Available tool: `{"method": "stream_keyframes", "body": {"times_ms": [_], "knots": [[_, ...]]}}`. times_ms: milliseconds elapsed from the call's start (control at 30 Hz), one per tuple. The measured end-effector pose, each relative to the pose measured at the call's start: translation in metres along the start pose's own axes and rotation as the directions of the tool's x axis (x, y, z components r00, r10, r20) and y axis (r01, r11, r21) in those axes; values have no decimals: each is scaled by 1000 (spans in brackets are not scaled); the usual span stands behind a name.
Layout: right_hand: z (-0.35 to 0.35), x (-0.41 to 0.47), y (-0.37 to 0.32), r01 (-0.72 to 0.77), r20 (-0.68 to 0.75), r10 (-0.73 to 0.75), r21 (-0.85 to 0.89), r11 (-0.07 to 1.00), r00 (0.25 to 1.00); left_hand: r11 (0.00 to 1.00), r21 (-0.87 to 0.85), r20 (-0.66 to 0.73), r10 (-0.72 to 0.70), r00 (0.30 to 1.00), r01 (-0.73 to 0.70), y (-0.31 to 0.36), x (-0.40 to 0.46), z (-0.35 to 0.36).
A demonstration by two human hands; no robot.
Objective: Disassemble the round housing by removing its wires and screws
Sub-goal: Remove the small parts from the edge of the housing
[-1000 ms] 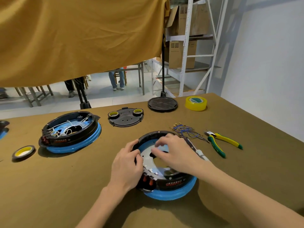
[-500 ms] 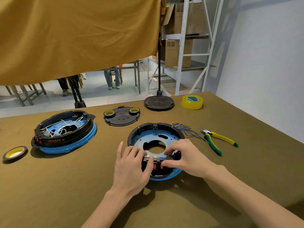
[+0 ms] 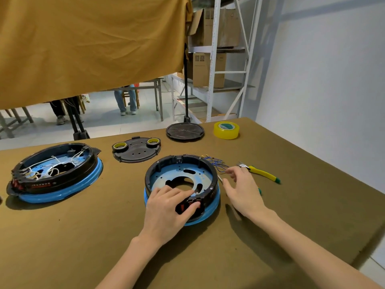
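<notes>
Round housing (image 3: pixel 183 176) gripped by left hand (image 3: pixel 166 211).

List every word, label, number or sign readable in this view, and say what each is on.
None can be read.
Yellow tape roll: green and white core label, too blurred.
Left housing: red marks on the front rim, too small.
Near housing: pale marks on the rim, too small.
Cardboard boxes on the shelf: small printed symbols, illegible.
</notes>
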State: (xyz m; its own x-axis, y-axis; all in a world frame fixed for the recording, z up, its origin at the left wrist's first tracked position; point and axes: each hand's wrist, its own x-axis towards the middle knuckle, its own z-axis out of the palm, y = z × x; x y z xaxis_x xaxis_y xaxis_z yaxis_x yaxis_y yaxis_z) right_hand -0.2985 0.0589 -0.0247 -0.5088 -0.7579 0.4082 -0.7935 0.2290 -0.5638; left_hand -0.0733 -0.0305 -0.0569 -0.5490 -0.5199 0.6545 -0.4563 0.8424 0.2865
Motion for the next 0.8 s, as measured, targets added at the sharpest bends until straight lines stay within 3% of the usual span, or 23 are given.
{"method": "stream_keyframes", "body": {"times_ms": [67, 133, 200, 300, 500, 800], "knots": [[2, 1, 5, -82, 137, 110, -196, 977, 984, 1000, -5, -14, -14, 1000, 14, 2, 0, 2], [7, -3, 5, -45, 266, 164, -401, 915, 950, 1000, -19, -20, -19, 1000, 18, 2, 0, 3], [10, -8, 5, -2, 285, 152, -467, 884, 946, 999, -36, -33, -20, 999, 19, 2, -1, 4], [4, -12, 10, -42, 223, 141, -397, 917, 965, 999, -42, -35, -21, 999, 19, 1, -1, 5], [-17, -37, 13, -96, 153, 83, 80, 992, 985, 999, -36, -40, -26, 999, 25, 0, -3, 8], [2, -61, 5, 171, -45, -191, -280, 945, 981, 998, 54, 169, -23, 985, 14, 9, 9, -8]]}}
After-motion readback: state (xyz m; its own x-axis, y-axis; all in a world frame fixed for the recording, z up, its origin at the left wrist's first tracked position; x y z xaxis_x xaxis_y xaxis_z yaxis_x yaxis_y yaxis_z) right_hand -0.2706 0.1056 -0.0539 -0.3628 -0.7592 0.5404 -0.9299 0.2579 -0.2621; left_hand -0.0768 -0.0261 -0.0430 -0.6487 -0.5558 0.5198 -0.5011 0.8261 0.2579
